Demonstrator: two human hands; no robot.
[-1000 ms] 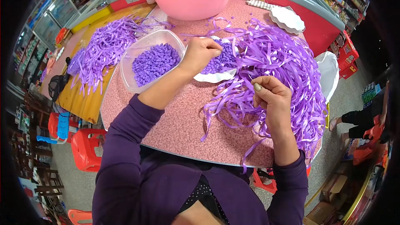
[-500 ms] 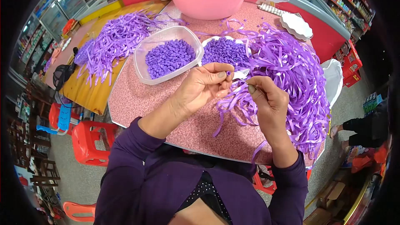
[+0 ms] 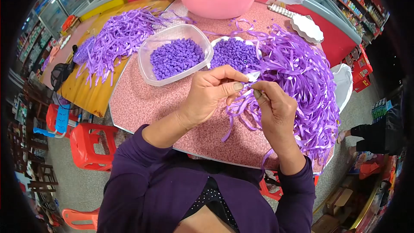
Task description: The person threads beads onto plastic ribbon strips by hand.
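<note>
My left hand [image 3: 211, 92] is closed in a pinch, its fingertips meeting those of my right hand; whatever lies between them is too small to make out. My right hand [image 3: 276, 108] pinches the thin end of a purple ribbon. Just behind the fingers, purple beads [image 3: 235, 54] fill a white scalloped dish. More purple beads [image 3: 177, 58] lie in a clear plastic tub [image 3: 146, 71] to the left. A large heap of purple ribbons [image 3: 302, 77] spreads beside and behind my right hand.
At the back stands a pink basin [image 3: 217, 2] with a red bag in it. A white scalloped dish [image 3: 307, 28] lies at the back right. Another ribbon pile [image 3: 123, 34] rests on the wooden table [image 3: 88, 99]. Red stools [image 3: 88, 146] stand left; a person's legs [image 3: 366, 133] show right.
My left hand has come from the bead dish toward me and right, bringing a purple bead to my right hand's fingertips. The two hands now touch, and the bead is no longer clearly visible.
</note>
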